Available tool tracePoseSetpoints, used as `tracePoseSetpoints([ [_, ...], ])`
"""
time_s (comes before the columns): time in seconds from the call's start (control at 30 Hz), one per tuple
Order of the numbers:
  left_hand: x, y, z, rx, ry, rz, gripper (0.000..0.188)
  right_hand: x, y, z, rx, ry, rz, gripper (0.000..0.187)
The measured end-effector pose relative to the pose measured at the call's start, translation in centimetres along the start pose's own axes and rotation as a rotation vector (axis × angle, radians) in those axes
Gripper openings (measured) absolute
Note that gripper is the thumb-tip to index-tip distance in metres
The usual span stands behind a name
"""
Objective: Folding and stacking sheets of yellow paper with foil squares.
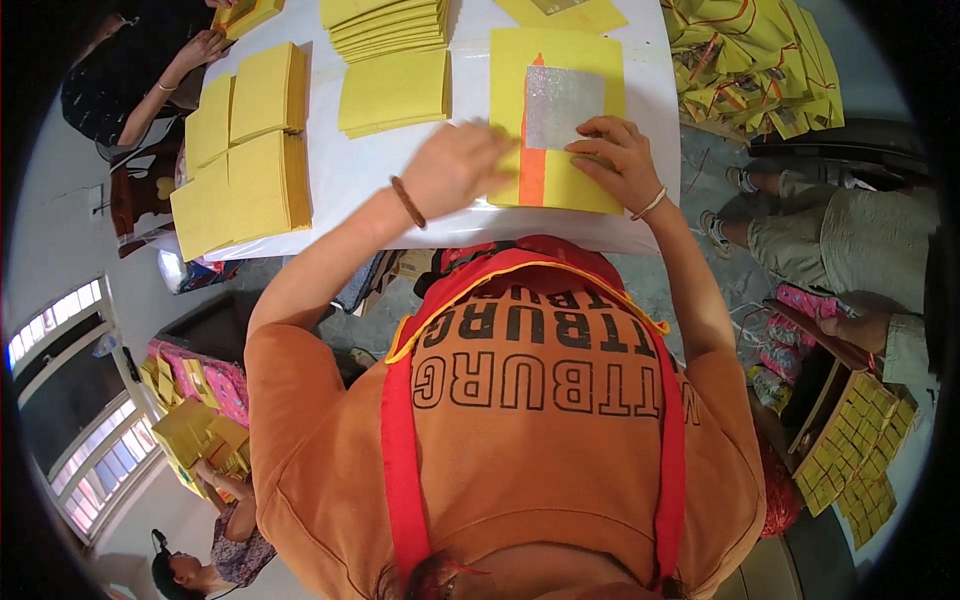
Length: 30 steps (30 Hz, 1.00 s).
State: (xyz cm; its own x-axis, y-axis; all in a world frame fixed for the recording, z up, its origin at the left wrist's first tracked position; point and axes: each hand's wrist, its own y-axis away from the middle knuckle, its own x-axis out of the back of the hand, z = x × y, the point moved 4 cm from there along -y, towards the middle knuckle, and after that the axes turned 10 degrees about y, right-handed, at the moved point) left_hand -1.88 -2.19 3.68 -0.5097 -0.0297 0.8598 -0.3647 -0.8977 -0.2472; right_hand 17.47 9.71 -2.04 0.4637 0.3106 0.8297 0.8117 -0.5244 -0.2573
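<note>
A yellow paper sheet (505,80) lies at the front right of the white-covered table, before me. On it are a silvery foil square (565,100) and an orange paper strip (533,180) running along the square's left side, with a pointed tip above. My right hand (618,160) rests over the lower right of the foil, fingers bent and apart, holding nothing I can see. At the sheet's left edge, near the strip, my left hand (462,165) is smeared by motion; whether its fingers grip anything is unclear.
Stacks of yellow paper (395,95) stand left of the sheet, with more stacks (265,180) farther left. Tied yellow bundles (760,70) heap up beyond the table's right edge. A co-worker's hand (203,48) is at the far left; another person (235,540) handles yellow paper behind me.
</note>
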Motion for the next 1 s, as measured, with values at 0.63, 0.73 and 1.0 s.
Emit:
tracePoseSetpoints([
  [0.63,-0.6,-1.4,-1.4,0.311,0.58,-0.212,0.015,0.6,-0.5,2.0,-0.132,-0.669,-0.052,0.038],
  [0.73,-1.0,-1.2,-1.9,0.449,0.727,-0.245,0.016,0.6,-0.5,1.9,-0.129,-0.674,-0.02,0.043],
  [1.0,-1.6,-1.2,-3.0,0.596,0.933,-0.249,0.019,0.3,-0.3,2.4,-0.174,-0.684,-0.034,0.056],
])
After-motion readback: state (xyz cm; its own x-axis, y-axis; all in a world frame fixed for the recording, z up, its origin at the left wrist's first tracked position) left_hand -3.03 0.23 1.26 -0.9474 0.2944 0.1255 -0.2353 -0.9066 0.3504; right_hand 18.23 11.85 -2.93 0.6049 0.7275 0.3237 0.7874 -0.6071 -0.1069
